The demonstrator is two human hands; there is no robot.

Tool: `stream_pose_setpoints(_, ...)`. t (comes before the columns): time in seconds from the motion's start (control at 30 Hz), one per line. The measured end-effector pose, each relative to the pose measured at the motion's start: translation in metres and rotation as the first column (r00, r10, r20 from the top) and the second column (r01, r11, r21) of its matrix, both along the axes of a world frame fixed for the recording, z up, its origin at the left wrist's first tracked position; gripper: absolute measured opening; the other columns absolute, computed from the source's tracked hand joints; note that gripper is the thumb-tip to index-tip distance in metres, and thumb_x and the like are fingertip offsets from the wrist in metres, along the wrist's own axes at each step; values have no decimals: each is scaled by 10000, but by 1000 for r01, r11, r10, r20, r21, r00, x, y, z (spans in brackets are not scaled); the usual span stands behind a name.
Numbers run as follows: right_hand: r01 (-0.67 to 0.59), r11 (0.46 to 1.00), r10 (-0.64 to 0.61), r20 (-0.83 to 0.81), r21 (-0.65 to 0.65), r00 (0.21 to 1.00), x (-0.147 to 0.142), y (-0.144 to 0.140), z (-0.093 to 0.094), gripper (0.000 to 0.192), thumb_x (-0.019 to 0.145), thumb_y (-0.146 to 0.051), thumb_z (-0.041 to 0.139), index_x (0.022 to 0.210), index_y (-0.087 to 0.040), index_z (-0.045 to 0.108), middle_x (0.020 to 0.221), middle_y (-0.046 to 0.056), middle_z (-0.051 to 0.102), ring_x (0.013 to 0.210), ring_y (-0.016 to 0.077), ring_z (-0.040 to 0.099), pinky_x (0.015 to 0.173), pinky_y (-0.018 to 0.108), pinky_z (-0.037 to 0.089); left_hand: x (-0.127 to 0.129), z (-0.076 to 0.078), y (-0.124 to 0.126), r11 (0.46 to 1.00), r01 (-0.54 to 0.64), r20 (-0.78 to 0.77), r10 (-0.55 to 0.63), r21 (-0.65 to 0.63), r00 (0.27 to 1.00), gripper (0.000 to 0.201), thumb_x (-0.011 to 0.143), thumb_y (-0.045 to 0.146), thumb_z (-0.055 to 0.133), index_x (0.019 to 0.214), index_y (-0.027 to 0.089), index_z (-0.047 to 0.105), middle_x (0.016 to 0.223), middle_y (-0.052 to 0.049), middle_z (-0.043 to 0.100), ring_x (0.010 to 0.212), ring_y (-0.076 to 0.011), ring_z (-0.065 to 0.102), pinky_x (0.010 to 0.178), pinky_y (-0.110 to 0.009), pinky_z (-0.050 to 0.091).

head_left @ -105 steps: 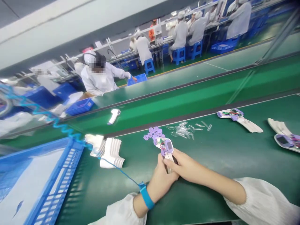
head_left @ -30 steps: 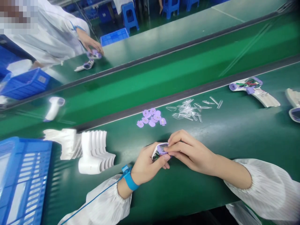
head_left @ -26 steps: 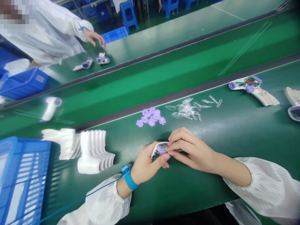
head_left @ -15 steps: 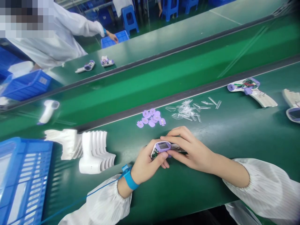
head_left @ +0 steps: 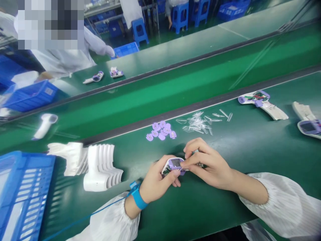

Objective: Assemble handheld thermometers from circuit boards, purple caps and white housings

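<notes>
My left hand (head_left: 157, 179), with a blue wrist strap (head_left: 136, 199), grips a white and purple thermometer body (head_left: 173, 165) just above the green table. My right hand (head_left: 204, 164) pinches the same thermometer body at its purple display end. Just beyond the hands lie a small heap of purple button parts (head_left: 161, 130) and a scatter of clear plastic pieces (head_left: 200, 119). A row of white handle shells (head_left: 102, 167) stands to the left of my left hand.
A blue crate (head_left: 22, 187) sits at the left edge. Open thermometer halves (head_left: 260, 102) and another unit (head_left: 307, 124) lie at the right. A finished white thermometer (head_left: 44, 124) rides the green conveyor (head_left: 160, 90). Across it a person in white (head_left: 62, 57) works near two units (head_left: 102, 74).
My right fingers have shifted along the thermometer's display end and curled tighter. The view has tilted slightly. The person opposite has drawn an arm back from the blue bin.
</notes>
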State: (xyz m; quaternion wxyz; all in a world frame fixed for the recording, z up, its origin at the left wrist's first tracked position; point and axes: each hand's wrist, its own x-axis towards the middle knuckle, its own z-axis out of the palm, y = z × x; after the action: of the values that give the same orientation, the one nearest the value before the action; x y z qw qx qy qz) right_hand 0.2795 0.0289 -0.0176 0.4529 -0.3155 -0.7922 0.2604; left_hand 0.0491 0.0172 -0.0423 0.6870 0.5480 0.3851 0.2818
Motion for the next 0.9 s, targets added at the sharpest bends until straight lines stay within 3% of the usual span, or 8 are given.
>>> stream_pose_setpoints(0.1, 141, 980, -158, -110, -144, 981, 20, 16, 12, 68, 1037, -221, 692, 1023, -270, 738, 986, 25, 708, 934, 183, 701, 818, 337, 599, 1, -2, 0, 999, -16, -11, 15, -28, 1000, 521, 1039, 608, 626, 1247, 130, 627, 696, -46, 757, 613, -164, 744, 622, -247, 597)
stream_pose_setpoints(0.23, 525, 807, -524, 82, -271, 848, 57, 49, 4, 140, 1019, -360, 693, 1019, -241, 766, 960, 47, 775, 791, 203, 691, 730, 358, 575, 2, -4, -1, 999, -14, -20, 14, -32, 1000, 535, 1041, 622, 612, 1258, 133, 624, 707, -49, 763, 634, -172, 746, 645, -264, 602)
stream_pose_setpoints(0.33, 578, 808, -507, 364, -117, 782, 76, 69, -20, 206, 1009, -368, 656, 939, -220, 781, 880, 63, 750, 747, 225, 639, 756, 409, 552, 1, -5, -1, 1000, 11, -36, -11, 1, 999, 519, 1047, 616, 601, 1252, 139, 632, 714, -49, 766, 642, -171, 745, 655, -269, 601)
stream_pose_setpoints(0.47, 599, 799, -565, 410, 57, 716, 81, 78, -40, 168, 957, -366, 691, 984, -235, 793, 979, 99, 684, 976, 306, 633, 942, 534, 527, 3, -3, 0, 999, 24, -41, -23, 27, 999, 515, 1044, 616, 599, 1239, 141, 638, 717, -41, 755, 637, -163, 739, 645, -260, 597)
stream_pose_setpoints(0.6, 641, 767, -585, 383, -25, 715, 91, 78, -32, 309, 893, -429, 738, 1123, -226, 771, 997, 73, 665, 831, 245, 635, 816, 451, 566, 7, -5, 2, 1000, 26, -20, -26, 11, 999, 490, 1025, 598, 630, 1223, 151, 645, 754, -26, 734, 614, -156, 732, 608, -252, 594)
stream_pose_setpoints(0.73, 700, 712, -655, 310, -54, 689, 95, 76, -13, 286, 981, -429, 612, 1124, -223, 750, 982, 79, 704, 779, 229, 660, 740, 411, 564, 11, -8, 3, 999, -6, -2, 6, 42, 1000, 414, 1013, 523, 663, 1219, 164, 665, 812, -38, 744, 653, -175, 756, 609, -264, 610)
stream_pose_setpoints(0.8, 667, 745, -632, 311, -10, 710, 82, 77, -3, 248, 1032, -420, 561, 1076, -261, 746, 1008, 89, 740, 837, 258, 697, 754, 430, 566, 12, -7, 3, 995, -29, 6, 29, 100, 1000, 389, 991, 487, 698, 1219, 171, 688, 883, -65, 783, 734, -192, 775, 664, -277, 628)
stream_pose_setpoints(0.9, 379, 924, -368, 408, 57, 835, 38, 86, 14, 209, 1052, -442, 579, 1032, -316, 744, 1008, 80, 764, 800, 278, 709, 712, 461, 565, 11, -3, 8, 979, 0, -28, 6, 204, 1000, 391, 972, 494, 721, 1227, 197, 724, 968, -68, 830, 834, -202, 782, 793, -297, 632)
